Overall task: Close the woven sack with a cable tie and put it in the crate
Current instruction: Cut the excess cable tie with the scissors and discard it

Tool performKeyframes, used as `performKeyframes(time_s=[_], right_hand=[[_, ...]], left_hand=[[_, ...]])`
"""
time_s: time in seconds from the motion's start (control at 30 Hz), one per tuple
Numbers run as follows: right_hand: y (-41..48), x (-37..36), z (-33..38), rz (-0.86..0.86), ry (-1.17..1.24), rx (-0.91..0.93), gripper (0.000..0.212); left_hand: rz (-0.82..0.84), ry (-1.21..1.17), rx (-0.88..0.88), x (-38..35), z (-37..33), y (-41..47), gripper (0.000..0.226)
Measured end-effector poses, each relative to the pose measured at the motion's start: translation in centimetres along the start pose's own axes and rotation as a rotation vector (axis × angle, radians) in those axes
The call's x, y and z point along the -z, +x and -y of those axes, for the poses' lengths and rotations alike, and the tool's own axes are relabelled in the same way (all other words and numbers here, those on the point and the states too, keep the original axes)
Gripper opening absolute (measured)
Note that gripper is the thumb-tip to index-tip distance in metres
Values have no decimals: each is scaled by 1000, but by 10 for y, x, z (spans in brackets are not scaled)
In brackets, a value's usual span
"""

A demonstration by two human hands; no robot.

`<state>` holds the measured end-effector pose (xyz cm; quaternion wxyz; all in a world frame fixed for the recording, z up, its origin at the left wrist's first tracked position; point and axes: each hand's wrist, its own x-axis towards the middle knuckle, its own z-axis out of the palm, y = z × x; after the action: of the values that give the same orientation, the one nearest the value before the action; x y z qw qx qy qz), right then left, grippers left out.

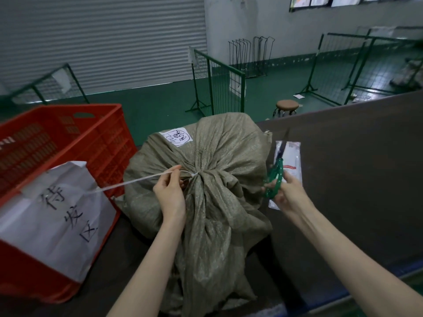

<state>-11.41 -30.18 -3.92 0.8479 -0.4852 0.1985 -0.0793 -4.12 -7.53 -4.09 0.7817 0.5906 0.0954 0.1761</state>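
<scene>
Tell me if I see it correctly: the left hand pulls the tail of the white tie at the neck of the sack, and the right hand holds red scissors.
One detail is wrong: the scissors in the right hand have green handles, not red, as the head view shows. The left hand does pull the tie at the sack neck.

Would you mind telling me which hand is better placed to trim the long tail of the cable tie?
The right hand: it already holds the green-handled scissors beside the woven sack. The left hand pinches the cable tie near the cinched neck, keeping its tail stretched toward the red crate.
</scene>
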Motion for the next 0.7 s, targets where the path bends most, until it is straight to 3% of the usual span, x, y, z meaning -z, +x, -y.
performKeyframes(time_s=[0.2,0.43,0.57,0.7], right_hand=[[-30,-73,7,496,140,-151,61],[-54,-117,-4,642,-157,-482,23],[-60,-117,-19,652,-201,-563,60],[-61,-114,-25,686,-230,-633,76]], left_hand=[[48,69,-63,16,-14,12,18],[86,71,-79,32,-30,25,27],[129,77,-81,38,-35,29,27],[89,36,-28,39,-33,31,27]])
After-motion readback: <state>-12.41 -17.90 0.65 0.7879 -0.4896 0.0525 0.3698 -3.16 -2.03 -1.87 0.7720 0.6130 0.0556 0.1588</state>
